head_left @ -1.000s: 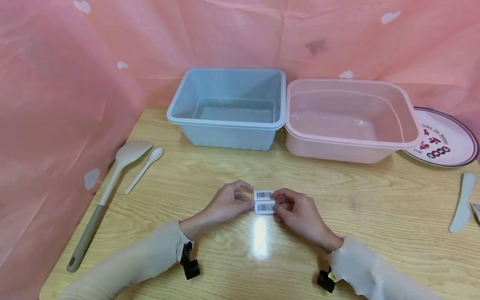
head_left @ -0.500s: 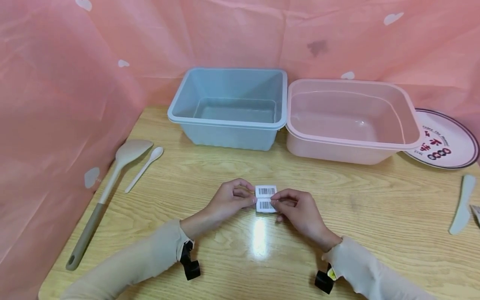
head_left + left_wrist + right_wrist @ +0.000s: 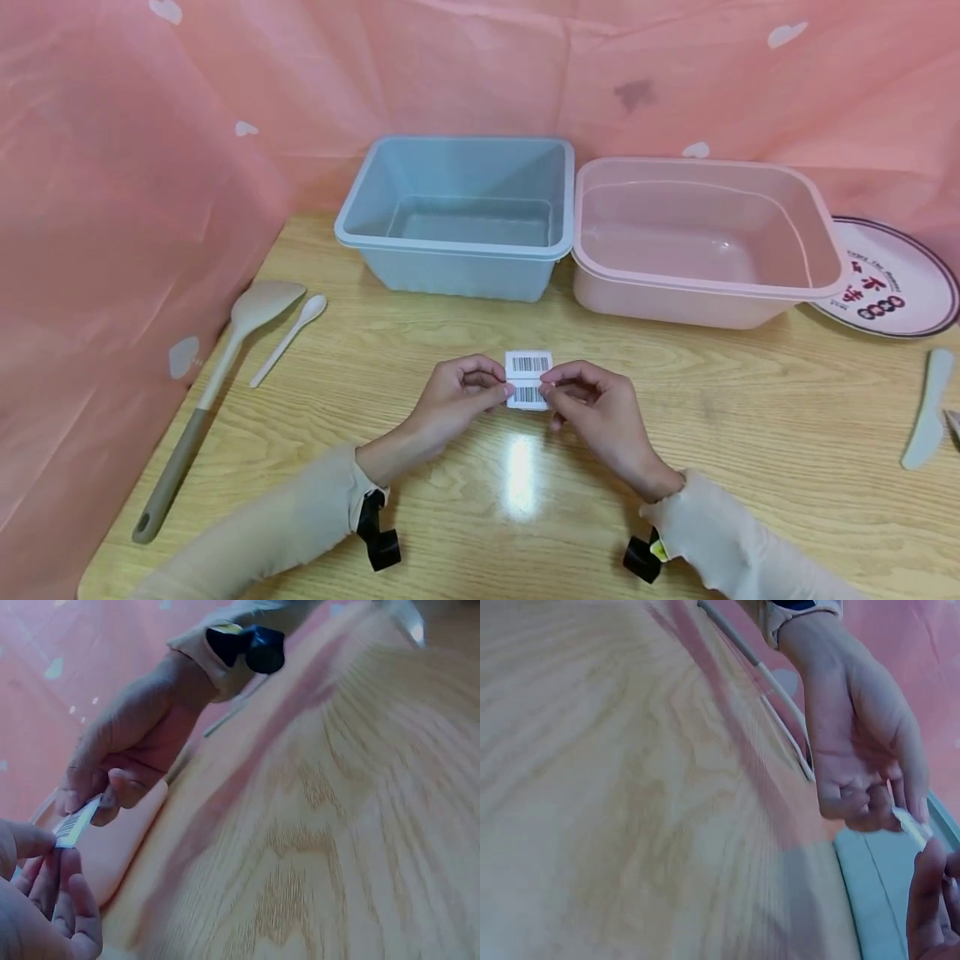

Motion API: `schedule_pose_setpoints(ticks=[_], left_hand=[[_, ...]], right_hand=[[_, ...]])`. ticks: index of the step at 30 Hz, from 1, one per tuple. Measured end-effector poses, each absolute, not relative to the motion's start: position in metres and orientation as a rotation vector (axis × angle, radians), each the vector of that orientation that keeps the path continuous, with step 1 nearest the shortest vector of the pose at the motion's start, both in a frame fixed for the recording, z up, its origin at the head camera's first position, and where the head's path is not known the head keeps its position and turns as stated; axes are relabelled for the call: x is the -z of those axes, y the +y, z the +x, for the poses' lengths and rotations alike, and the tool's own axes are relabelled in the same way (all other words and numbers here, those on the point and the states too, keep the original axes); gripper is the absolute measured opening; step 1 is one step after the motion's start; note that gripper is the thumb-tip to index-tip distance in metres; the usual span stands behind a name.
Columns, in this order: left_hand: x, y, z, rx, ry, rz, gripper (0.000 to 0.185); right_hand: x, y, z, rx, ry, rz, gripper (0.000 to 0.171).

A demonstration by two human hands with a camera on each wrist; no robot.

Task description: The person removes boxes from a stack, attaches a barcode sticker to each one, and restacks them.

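Note:
A small white barcode label sheet with two barcodes is held above the wooden table. My left hand pinches its left edge and my right hand pinches its right edge. In the left wrist view the barcode label sheet shows edge-on between the right hand above it and my left hand below. In the right wrist view the barcode label sheet is a thin white strip under the left hand, with my right hand's fingertips at the frame's corner.
A blue tub and a pink tub stand side by side at the back. A spatula and a white spoon lie at the left. A printed plate and a pale utensil lie at the right. Pink curtain surrounds the table.
Both hands have lifted the label sheet a little up and away from me, and its upper barcode now stands clear above the fingers.

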State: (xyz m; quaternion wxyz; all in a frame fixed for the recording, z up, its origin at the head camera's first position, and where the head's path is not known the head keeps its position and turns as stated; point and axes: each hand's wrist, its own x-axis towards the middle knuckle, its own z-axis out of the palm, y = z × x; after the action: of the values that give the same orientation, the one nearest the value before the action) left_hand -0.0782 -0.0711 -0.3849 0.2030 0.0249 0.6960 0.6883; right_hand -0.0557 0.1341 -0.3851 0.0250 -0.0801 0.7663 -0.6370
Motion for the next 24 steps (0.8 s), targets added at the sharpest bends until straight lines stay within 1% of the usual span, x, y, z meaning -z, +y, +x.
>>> schedule_pose_setpoints(ticks=[4,7,11,15,19,24], left_hand=[[0.382,-0.070,-0.077,-1.959,1.976,0.068,0.015],[0.380,-0.071,-0.077,-1.973,1.985,0.050,0.015],[0.379,-0.071,-0.074,-1.957,2.016,0.098,0.013],[0.378,-0.070,-0.072,-1.929,2.038,0.177,0.013],[0.377,-0.068,-0.072,-1.921,2.036,0.227,0.013],[0.376,-0.066,-0.072,-1.923,2.056,0.296,0.012]], right_hand=[[0.379,0.139,-0.058,1.981,2.483,-0.333,0.012],[0.372,0.145,-0.062,1.887,2.759,-0.499,0.015],[0.362,0.150,-0.068,1.701,3.039,-0.857,0.021],[0.358,0.148,-0.072,1.605,3.017,-1.171,0.017],[0.359,0.141,-0.073,1.550,2.966,-1.279,0.012],[0.360,0.135,-0.072,1.519,2.943,-1.278,0.015]])
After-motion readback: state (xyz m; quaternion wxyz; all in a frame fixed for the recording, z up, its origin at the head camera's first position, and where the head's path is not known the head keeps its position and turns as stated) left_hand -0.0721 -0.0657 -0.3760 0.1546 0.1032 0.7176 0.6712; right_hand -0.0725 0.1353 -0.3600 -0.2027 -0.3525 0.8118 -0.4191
